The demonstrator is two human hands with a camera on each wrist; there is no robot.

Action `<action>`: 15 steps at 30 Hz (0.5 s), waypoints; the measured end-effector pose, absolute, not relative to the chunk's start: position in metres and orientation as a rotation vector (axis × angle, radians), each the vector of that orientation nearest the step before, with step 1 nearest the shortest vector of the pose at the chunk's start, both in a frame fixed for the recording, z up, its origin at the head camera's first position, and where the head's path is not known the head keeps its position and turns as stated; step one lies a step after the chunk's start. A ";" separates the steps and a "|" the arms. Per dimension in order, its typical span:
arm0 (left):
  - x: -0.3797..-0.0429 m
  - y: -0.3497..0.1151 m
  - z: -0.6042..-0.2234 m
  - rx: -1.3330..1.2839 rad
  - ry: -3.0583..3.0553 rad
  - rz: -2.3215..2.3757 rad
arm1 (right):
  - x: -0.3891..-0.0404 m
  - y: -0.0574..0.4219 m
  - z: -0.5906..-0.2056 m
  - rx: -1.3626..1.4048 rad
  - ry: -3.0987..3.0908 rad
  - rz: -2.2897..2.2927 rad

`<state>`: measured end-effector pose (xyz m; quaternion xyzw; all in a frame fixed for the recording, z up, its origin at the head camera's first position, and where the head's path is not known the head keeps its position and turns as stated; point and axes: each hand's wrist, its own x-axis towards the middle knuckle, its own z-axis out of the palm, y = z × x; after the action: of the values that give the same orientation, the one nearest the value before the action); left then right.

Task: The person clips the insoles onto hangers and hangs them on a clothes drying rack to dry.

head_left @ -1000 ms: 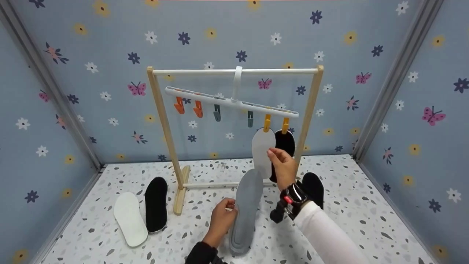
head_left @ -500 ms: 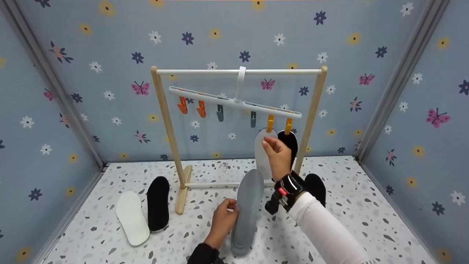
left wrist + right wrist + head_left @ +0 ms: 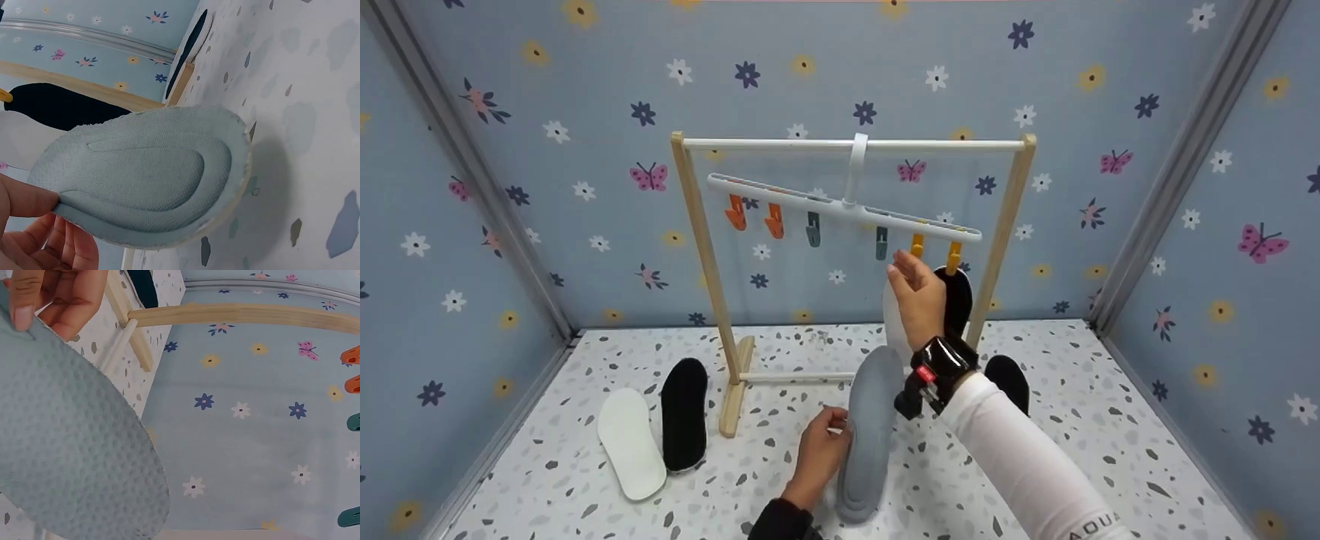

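My left hand pinches the edge of a grey insole, thumb on its upper face. In the left wrist view the insole's stitched heel is raised over the speckled surface. My right hand is lifted in front of a hanging white insole, fingers bent, fingertips just below a yellow clip. That hand hides most of the white insole. A black insole hangs beside it from another yellow clip. Just left of my right fingertips hangs a dark grey-green clip.
A tilted white hanger hooks over the rack's rail, between wooden posts. Orange clips hang at its left. A white insole and black insole lie left; another black one lies right.
My right hand has risen along the front of the hanging white insole to the yellow clip's level. The left hand keeps the grey insole in nearly the same place.
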<state>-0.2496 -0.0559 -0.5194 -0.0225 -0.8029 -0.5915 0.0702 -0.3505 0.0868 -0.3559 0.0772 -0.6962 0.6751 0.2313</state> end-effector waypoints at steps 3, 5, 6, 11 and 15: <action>-0.250 -0.055 -0.518 -0.046 -2.418 -1.757 | -0.353 0.083 -0.352 0.210 -1.904 1.866; -0.250 -0.055 -0.518 -0.045 -2.416 -1.736 | -0.355 0.081 -0.349 0.211 -1.895 1.877; -0.250 -0.055 -0.519 -0.047 -2.416 -1.729 | -0.356 0.080 -0.348 0.214 -1.891 1.887; -0.251 -0.056 -0.518 -0.059 -2.404 -1.756 | -0.358 0.077 -0.342 0.181 -1.876 1.960; -0.250 -0.057 -0.518 -0.066 -2.398 -1.766 | -0.360 0.077 -0.340 0.131 -1.905 1.977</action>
<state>-0.2505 -0.0571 -0.5176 -0.0220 -0.8024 -0.5909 0.0814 -0.3600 0.0770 -0.3401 0.0467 -0.6796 0.7056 0.1953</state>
